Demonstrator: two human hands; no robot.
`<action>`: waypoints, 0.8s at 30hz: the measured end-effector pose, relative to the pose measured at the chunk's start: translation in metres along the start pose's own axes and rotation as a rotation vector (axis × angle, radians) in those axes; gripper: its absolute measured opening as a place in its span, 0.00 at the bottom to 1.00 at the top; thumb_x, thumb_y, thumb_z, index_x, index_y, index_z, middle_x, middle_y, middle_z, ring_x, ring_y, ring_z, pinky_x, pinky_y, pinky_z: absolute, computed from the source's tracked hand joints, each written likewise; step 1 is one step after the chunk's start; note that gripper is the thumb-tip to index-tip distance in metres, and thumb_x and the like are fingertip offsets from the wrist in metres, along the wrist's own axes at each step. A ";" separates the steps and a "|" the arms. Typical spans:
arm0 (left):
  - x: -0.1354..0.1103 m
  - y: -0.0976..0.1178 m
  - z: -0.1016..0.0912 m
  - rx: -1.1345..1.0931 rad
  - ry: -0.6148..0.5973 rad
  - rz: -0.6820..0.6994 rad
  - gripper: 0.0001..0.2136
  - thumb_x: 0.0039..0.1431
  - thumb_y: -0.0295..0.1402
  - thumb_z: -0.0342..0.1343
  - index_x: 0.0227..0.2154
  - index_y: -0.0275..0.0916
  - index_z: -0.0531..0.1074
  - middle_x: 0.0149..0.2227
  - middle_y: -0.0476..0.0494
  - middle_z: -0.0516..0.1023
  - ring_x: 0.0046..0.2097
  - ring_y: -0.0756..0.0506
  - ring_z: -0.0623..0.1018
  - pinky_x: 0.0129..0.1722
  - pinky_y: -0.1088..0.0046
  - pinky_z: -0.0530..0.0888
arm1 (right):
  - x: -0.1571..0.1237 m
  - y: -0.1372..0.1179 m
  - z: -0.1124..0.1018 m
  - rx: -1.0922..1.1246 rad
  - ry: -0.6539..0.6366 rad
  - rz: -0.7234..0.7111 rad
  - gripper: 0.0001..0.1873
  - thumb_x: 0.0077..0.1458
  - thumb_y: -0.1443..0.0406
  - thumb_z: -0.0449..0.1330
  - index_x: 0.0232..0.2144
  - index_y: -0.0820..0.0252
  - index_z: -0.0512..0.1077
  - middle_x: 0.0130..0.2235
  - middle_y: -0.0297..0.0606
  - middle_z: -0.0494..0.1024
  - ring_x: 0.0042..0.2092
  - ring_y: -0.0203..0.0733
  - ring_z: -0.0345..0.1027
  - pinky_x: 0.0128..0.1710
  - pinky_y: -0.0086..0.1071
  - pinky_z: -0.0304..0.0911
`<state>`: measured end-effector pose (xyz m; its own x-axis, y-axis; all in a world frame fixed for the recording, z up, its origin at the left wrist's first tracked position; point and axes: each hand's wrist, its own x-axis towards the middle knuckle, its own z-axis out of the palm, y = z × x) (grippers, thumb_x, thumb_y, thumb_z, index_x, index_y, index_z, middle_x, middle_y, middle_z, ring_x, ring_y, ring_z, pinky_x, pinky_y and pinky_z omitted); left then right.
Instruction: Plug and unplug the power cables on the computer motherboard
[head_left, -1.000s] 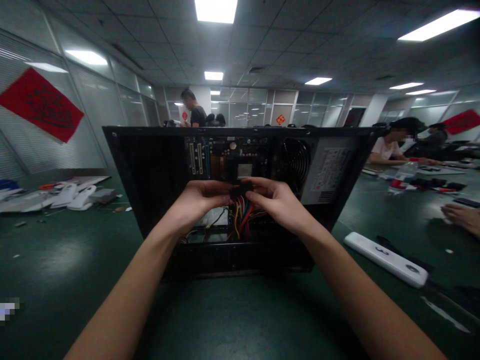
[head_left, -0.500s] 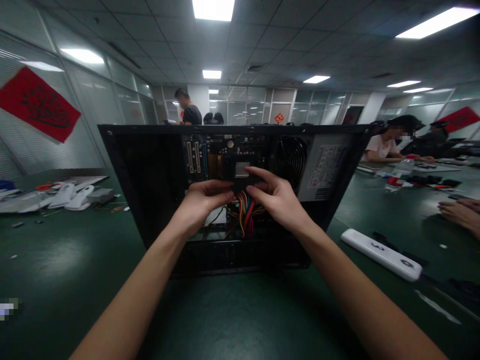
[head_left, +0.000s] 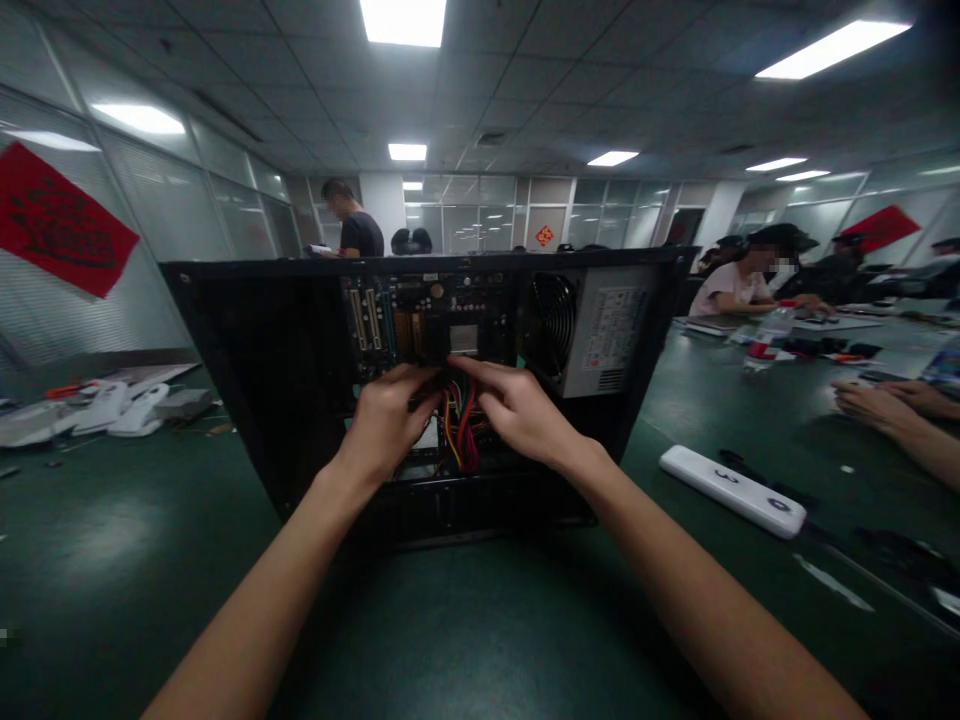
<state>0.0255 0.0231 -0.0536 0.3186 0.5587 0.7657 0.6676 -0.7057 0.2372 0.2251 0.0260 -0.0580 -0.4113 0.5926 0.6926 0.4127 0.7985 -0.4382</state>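
Observation:
A black computer case (head_left: 225, 380) stands on the table with its open side facing me. Inside it are a motherboard (head_left: 487, 300) with a silver square chip (head_left: 463, 338), a round fan (head_left: 553, 322) and a grey power supply (head_left: 609, 330). A power cable (head_left: 459, 440) of yellow, red and black wires hangs below the board. My left hand (head_left: 390, 415) pinches at its upper end from the left. My right hand (head_left: 514, 405) closes on the same end from the right, index finger along the top. My fingers hide the cable's connector.
On the right lie a white power bank (head_left: 731, 490) marked 3 and a bottle (head_left: 769, 335). Another person's hands (head_left: 885, 405) rest at the right edge. White parts and scraps (head_left: 120, 408) lie on the left. A seated person (head_left: 739, 285) works beyond.
The view has swung slightly, so the case sits further left. My right index finger has come down from the silver chip to the cable's top, and my hands are closer together.

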 end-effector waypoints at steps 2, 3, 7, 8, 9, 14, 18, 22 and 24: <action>0.001 -0.006 -0.001 0.030 -0.049 0.041 0.14 0.63 0.31 0.53 0.49 0.35 0.76 0.47 0.38 0.80 0.49 0.41 0.79 0.53 0.65 0.74 | -0.001 0.001 0.000 -0.221 -0.082 -0.041 0.30 0.59 0.74 0.49 0.64 0.60 0.62 0.57 0.46 0.71 0.59 0.46 0.63 0.61 0.42 0.59; 0.001 -0.008 -0.001 0.046 -0.074 0.052 0.15 0.64 0.31 0.52 0.50 0.35 0.75 0.48 0.37 0.80 0.50 0.41 0.79 0.53 0.65 0.74 | -0.001 0.001 0.001 -0.321 -0.106 -0.032 0.29 0.61 0.73 0.49 0.64 0.59 0.61 0.57 0.47 0.70 0.58 0.47 0.63 0.59 0.43 0.61; 0.001 -0.016 0.004 0.125 -0.202 0.039 0.15 0.65 0.31 0.50 0.51 0.38 0.75 0.54 0.38 0.77 0.55 0.40 0.76 0.57 0.63 0.70 | 0.000 0.004 0.004 -0.572 -0.147 0.082 0.18 0.64 0.69 0.52 0.54 0.58 0.71 0.56 0.48 0.67 0.56 0.48 0.62 0.54 0.40 0.63; 0.001 -0.018 0.007 0.150 -0.249 0.024 0.15 0.65 0.32 0.50 0.50 0.38 0.76 0.53 0.38 0.77 0.55 0.39 0.76 0.57 0.62 0.71 | 0.000 0.007 0.005 -0.605 -0.189 0.110 0.16 0.64 0.68 0.52 0.50 0.60 0.73 0.54 0.49 0.68 0.54 0.48 0.64 0.52 0.39 0.64; 0.002 -0.020 0.011 0.178 -0.311 0.006 0.15 0.65 0.32 0.50 0.49 0.39 0.77 0.52 0.38 0.78 0.54 0.39 0.77 0.56 0.62 0.71 | 0.000 0.010 0.005 -0.631 -0.242 0.136 0.14 0.64 0.68 0.52 0.47 0.62 0.75 0.51 0.49 0.70 0.52 0.48 0.66 0.50 0.38 0.64; 0.019 -0.027 0.030 0.351 -0.623 -0.057 0.12 0.63 0.30 0.51 0.41 0.40 0.81 0.42 0.37 0.82 0.44 0.39 0.81 0.45 0.66 0.74 | 0.000 0.038 0.007 -0.705 -0.392 0.203 0.14 0.63 0.70 0.51 0.41 0.66 0.77 0.45 0.48 0.74 0.45 0.46 0.71 0.45 0.33 0.65; 0.030 -0.028 0.040 0.418 -0.676 -0.030 0.13 0.64 0.30 0.50 0.41 0.39 0.81 0.41 0.35 0.82 0.43 0.38 0.81 0.41 0.67 0.73 | 0.000 0.047 0.005 -0.665 -0.358 0.197 0.12 0.61 0.69 0.54 0.43 0.66 0.76 0.47 0.47 0.75 0.49 0.47 0.71 0.47 0.32 0.63; 0.025 -0.029 0.045 0.431 -0.635 -0.025 0.14 0.65 0.31 0.49 0.42 0.40 0.81 0.42 0.35 0.81 0.43 0.39 0.81 0.41 0.66 0.73 | -0.003 0.042 0.002 -0.640 -0.358 0.209 0.12 0.62 0.68 0.54 0.42 0.66 0.77 0.47 0.47 0.75 0.48 0.46 0.71 0.47 0.32 0.63; 0.022 -0.030 0.046 0.444 -0.627 -0.025 0.14 0.65 0.32 0.49 0.42 0.40 0.80 0.41 0.35 0.81 0.43 0.38 0.81 0.41 0.66 0.73 | -0.004 0.040 0.001 -0.637 -0.355 0.209 0.12 0.62 0.68 0.55 0.42 0.65 0.77 0.47 0.46 0.75 0.48 0.45 0.71 0.46 0.31 0.63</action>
<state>0.0434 0.0771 -0.0716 0.5331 0.8083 0.2497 0.8452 -0.5223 -0.1136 0.2422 0.0557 -0.0784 -0.4654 0.8094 0.3580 0.8562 0.5143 -0.0495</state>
